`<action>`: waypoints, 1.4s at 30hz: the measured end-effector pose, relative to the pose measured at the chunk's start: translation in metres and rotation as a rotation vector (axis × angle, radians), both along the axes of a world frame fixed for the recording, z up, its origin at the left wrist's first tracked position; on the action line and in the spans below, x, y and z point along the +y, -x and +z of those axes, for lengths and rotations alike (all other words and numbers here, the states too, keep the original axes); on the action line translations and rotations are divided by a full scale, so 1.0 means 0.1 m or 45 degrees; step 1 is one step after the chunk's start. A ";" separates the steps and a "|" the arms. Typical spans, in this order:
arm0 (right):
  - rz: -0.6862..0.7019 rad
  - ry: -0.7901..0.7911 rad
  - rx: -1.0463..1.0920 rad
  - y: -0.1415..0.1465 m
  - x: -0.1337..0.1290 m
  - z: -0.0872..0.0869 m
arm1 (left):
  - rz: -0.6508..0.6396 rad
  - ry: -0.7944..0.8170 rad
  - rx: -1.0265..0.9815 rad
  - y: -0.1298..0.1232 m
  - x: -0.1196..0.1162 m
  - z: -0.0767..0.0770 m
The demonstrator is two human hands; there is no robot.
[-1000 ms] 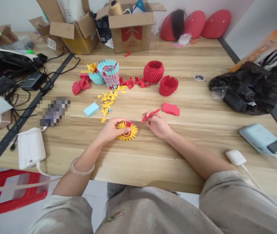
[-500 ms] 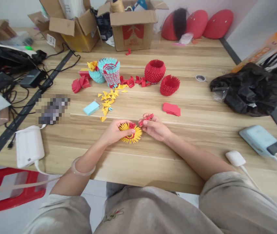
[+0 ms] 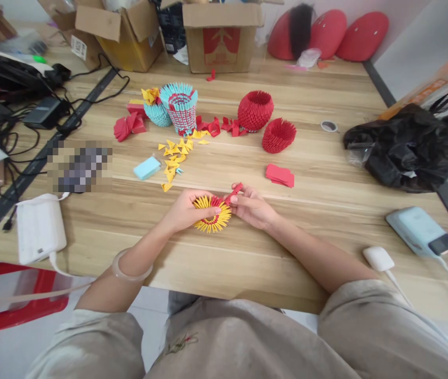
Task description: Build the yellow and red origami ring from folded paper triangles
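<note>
Above the near part of the table, my left hand (image 3: 187, 210) grips a ring of folded yellow and red paper pieces (image 3: 212, 225), its thumb across the ring's opening. My right hand (image 3: 253, 205) pinches a short strip of red folded paper pieces (image 3: 235, 193) close to the ring's right edge; whether the two touch I cannot tell. Loose yellow folded pieces (image 3: 174, 158) lie beyond my left hand. A stack of light blue paper (image 3: 147, 168) rests left of them, and red paper slips (image 3: 279, 175) lie beyond my right hand.
Farther back stand a blue and red paper vase (image 3: 181, 110), a large red paper bowl (image 3: 255, 110) and a smaller red one (image 3: 279, 135). Cardboard boxes (image 3: 220, 50) line the back. A black plastic bag (image 3: 405, 147) and a power bank (image 3: 419, 229) are on the right, a white charger (image 3: 41, 229) on the left.
The red strip in my right hand has tilted more upright and come nearer the ring. My left hand keeps its hold on the ring. The whole view has shifted slightly.
</note>
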State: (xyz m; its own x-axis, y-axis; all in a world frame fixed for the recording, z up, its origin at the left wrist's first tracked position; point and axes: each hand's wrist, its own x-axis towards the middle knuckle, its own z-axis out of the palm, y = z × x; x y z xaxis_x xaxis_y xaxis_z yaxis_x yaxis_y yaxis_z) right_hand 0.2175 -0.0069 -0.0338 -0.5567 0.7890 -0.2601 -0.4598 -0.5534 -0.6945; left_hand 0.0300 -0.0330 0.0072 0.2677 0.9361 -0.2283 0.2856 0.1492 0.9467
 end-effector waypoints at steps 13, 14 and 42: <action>-0.006 0.057 -0.064 0.04 -0.01 -0.01 | -0.085 0.017 0.057 0.03 0.00 -0.01; -0.004 0.065 -0.068 0.04 -0.01 0.00 | -0.082 0.012 0.068 0.03 0.00 0.00; -0.301 -0.619 -0.514 0.09 -0.13 -0.03 | 0.033 0.132 -0.016 -0.05 0.01 -0.07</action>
State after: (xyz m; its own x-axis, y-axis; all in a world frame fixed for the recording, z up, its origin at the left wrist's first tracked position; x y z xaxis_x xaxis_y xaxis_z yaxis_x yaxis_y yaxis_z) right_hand 0.2081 -0.0202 -0.0371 -0.2885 0.9575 0.0042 -0.1824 -0.0506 -0.9819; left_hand 0.0349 -0.0323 -0.0002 0.2472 0.9143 -0.3210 0.2690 0.2535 0.9292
